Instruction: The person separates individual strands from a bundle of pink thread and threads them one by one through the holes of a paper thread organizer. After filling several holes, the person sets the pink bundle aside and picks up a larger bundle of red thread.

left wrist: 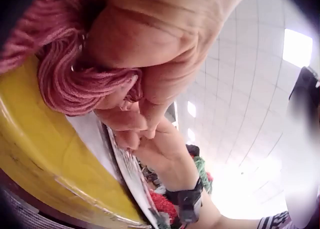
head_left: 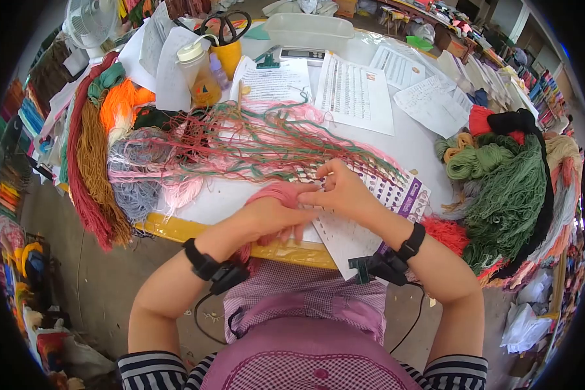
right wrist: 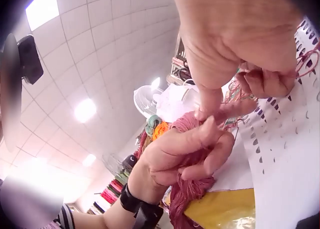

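Note:
My left hand (head_left: 268, 218) grips a skein of dusty-pink yarn (left wrist: 75, 86), which loops over the hand and hangs down by the table's front edge. Beside it, my right hand (head_left: 350, 193) meets the left fingertips, its thumb and finger pinching at the pink yarn (right wrist: 186, 121). The right hand's other fingers are curled, and a thin pink strand (right wrist: 309, 64) loops out beyond them. Under the right hand lies a white card with rows of dark-edged holes (head_left: 390, 192) and a purple label. Red, green and pink threads (head_left: 240, 153) stretch leftward from this card.
Hanks of red and brown yarn (head_left: 91, 169) drape over the table's left side; green yarn (head_left: 510, 185) heaps at the right. Behind are printed sheets (head_left: 354, 94), a jar (head_left: 198, 71), a yellow cup with scissors (head_left: 227, 58) and a scale (head_left: 302, 55). Yellow tape (head_left: 175, 227) covers the front edge.

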A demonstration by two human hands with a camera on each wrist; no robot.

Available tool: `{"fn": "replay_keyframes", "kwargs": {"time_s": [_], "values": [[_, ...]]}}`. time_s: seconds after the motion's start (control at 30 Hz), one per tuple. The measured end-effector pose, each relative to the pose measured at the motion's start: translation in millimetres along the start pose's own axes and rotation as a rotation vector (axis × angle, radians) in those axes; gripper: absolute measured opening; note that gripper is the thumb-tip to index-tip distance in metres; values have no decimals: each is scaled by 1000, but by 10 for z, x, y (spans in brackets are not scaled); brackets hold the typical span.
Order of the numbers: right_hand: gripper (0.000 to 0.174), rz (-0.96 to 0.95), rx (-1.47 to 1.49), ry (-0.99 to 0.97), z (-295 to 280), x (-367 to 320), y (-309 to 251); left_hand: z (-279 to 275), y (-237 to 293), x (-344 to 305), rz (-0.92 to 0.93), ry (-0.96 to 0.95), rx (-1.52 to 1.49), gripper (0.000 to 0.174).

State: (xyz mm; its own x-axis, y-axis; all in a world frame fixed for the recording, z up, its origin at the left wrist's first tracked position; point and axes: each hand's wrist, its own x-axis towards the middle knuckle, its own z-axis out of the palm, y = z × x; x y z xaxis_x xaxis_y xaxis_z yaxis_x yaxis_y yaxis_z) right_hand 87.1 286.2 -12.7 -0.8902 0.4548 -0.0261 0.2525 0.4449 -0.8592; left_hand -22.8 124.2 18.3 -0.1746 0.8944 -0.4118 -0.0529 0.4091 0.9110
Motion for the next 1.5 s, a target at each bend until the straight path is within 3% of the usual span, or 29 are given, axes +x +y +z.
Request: {"fn": "replay_keyframes", "kwargs": {"time_s": [0.07,0.13,0.17,0.23,0.27,0.33,0.37,0.4,0.43,0.5,0.53,0.6,0.63,0.67,0.7,0.73,0.8,0.87,0.93,0.97,1.07,1.2,1.27,1.33,1.37,1.4,1.43,1.5], "values": [[61,31,-23,-60,-45,18,-30,-71,-9,26,-9,-25,83,32],[59,123,156,-165,-68,12,-70,-243,-36,-62,115,205,126,21],[59,128,165,-160,-103,13,-115,-292,10,-194,123,462,2,17],[54,298,213,-343,-184,26,-202,-688,64,-299,107,772,-431,21],[54,299,222,-338,-183,26,-208,-1078,-8,-475,229,539,-611,31],[45,226,42,-399,-174,34,-222,-1603,-85,-789,319,613,-791,34],[45,223,46,-397,-162,34,-157,-2033,-260,-1024,417,516,-787,30],[40,68,-31,-376,-132,35,-37,-2314,-393,-1169,514,418,-781,26],[34,-86,-108,-352,-117,32,12,-2136,-180,-1184,514,419,-776,26],[30,-80,-110,-352,-114,30,23,-1821,223,-1252,474,1224,-454,20],[26,-74,-117,-351,-119,34,7,-1868,165,-1265,482,1226,-453,20],[25,-23,-70,-381,-154,16,-43,-2009,-61,-1287,351,1325,-53,32],[24,31,-18,-415,-157,17,-90,-1872,-48,-1220,272,1365,7,34],[24,10,-16,-416,-159,4,-167,-1736,-65,-1164,255,1256,21,40],[23,11,145,-425,-176,-26,-271,-1438,-9,-1063,450,989,-113,52],[23,16,304,-436,-194,-50,-380,-1070,138,-965,399,884,-212,62],[23,-40,372,-396,-172,-103,-665,-692,195,-796,492,427,-393,77],[23,-77,435,-332,-96,-138,-807,-205,278,-615,489,359,-560,81],[23,-243,429,-316,-30,-160,-842,-36,249,-522,493,120,-530,85],[22,-151,506,-395,-32,-174,-819,29,257,-484,496,108,-534,85],[20,-137,502,-324,-63,-241,-727,151,262,-430,501,84,-477,83],[18,-134,607,-254,-47,-286,-613,214,242,-407,509,196,-241,77],[17,1,587,-259,-62,-331,-663,227,182,-373,509,216,-207,75],[17,-19,636,-285,-61,-357,-654,229,118,-324,589,269,14,70],[18,-42,682,-315,-61,-365,-649,224,123,-324,587,268,13,70],[18,-40,681,-315,-56,-356,-602,219,169,-338,521,189,-182,68],[16,-106,666,-243,-52,-334,-519,219,209,-357,451,110,-375,66],[14,-168,648,-176,-87,-337,-466,258,256,-404,430,82,-489,62]]}}
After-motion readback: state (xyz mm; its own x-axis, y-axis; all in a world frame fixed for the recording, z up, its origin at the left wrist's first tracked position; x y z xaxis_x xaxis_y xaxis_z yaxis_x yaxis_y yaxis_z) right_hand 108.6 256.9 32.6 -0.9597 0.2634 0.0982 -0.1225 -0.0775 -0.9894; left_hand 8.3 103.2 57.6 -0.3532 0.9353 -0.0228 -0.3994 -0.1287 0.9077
